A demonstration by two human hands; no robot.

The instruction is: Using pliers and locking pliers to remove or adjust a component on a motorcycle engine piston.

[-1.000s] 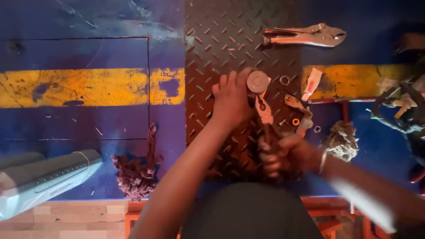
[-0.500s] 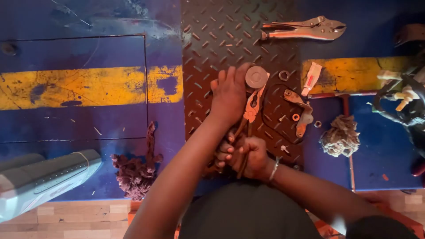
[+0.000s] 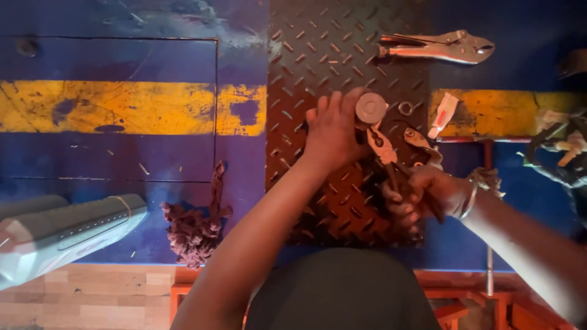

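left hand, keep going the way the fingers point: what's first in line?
Likely the round metal disc, already at the left hand fingers. Beyond it, bare checker plate; the locking pliers lie off to the right. Depth is unclear.

Locking pliers (image 3: 437,46) are seen lying above and to the right of the fingers. A small ring washer (image 3: 406,109) and a white tube (image 3: 443,114) are found just right of them. A tangled maroon rag (image 3: 194,226) is seen well to the lower left.
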